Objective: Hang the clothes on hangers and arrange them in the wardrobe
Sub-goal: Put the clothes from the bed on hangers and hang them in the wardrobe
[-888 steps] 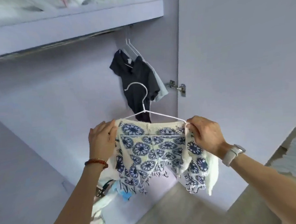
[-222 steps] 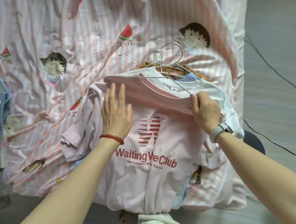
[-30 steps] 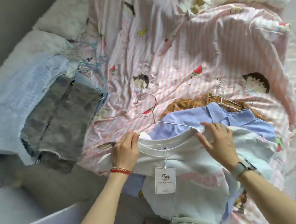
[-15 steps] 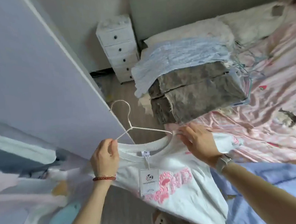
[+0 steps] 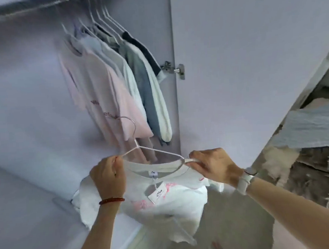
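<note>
Two hands on one garment here: the white T-shirt (image 5: pixel 165 200) sits on a thin white hanger (image 5: pixel 152 150), held up in front of the open wardrobe, well below the rail (image 5: pixel 34 7) and just short of the row of hung shirts (image 5: pixel 113 79). Left hand (image 5: pixel 108 177) is curled round the left shoulder of shirt and hanger; right hand (image 5: pixel 214 165) pinches the right end, fingers (image 5: pixel 193 160) closed over wire and collar seam together. Light, floppy cotton, I'd say, with a paper tag (image 5: pixel 157 193) dangling at the neck, so it should weigh next to nothing but may slide off that slick wire if tilted. Best hold looks to be the hanger's neck below the hook (image 5: pixel 128 123), which stands free above the hands and points toward the rail.
</note>
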Action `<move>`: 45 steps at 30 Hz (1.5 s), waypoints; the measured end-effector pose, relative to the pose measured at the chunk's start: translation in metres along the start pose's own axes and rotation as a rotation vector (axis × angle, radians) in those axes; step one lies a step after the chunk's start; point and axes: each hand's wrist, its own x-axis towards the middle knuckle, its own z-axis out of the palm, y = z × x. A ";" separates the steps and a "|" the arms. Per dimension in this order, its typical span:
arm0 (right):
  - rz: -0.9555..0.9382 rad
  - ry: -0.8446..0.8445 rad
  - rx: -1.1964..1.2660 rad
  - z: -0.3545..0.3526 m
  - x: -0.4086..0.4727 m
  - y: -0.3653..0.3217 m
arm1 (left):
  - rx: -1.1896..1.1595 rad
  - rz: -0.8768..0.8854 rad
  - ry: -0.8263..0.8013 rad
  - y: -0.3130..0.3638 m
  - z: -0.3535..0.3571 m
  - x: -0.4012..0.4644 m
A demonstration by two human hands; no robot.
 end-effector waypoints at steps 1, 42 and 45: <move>-0.030 -0.027 0.034 0.006 0.019 -0.008 | 0.058 -0.045 0.032 -0.010 -0.007 0.007; -0.179 0.325 0.241 0.018 0.296 -0.068 | 0.567 0.173 0.397 0.018 -0.062 0.201; -0.128 0.340 0.057 0.025 0.235 -0.043 | 0.496 0.168 0.203 0.016 -0.026 0.154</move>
